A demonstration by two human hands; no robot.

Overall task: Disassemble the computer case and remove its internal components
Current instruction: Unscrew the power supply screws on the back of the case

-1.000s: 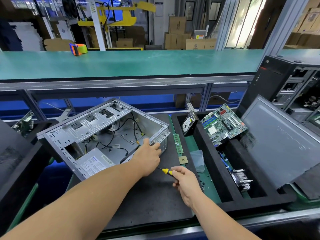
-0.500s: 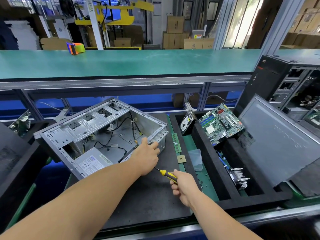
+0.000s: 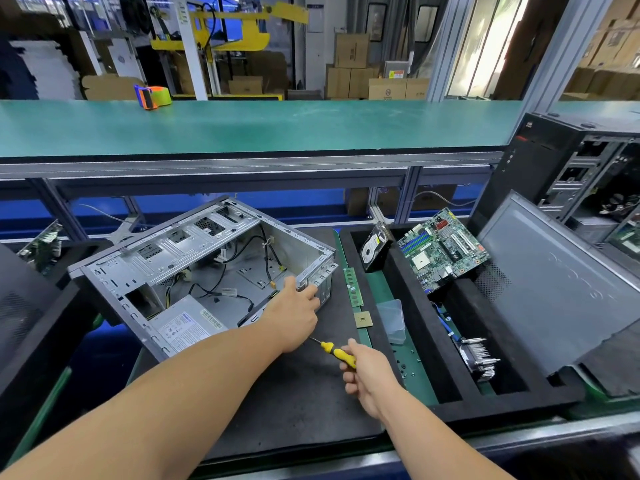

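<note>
The open grey computer case [image 3: 194, 251] lies on its side on the black mat [image 3: 294, 393], with black cables and a power supply [image 3: 187, 327] still inside. My left hand [image 3: 294, 313] grips the case's near right corner, thumb over the rim. My right hand [image 3: 367, 375] holds a yellow-handled screwdriver [image 3: 334, 353] just below and right of the left hand, its tip pointing toward the case. A motherboard [image 3: 441, 249] and a hard drive [image 3: 374, 249] lean in the black foam tray [image 3: 408, 306] on the right.
A RAM stick [image 3: 352, 285], a CPU chip [image 3: 363, 320], a clear plastic box [image 3: 393, 320] and loose screws [image 3: 407, 365] lie between mat and tray. A heatsink [image 3: 479, 358] sits in the tray. A grey side panel [image 3: 561, 282] leans at right, another black case [image 3: 568, 168] behind it.
My right hand has drawn the screwdriver slightly back toward me and tilted it. My left hand keeps its hold on the case corner.
</note>
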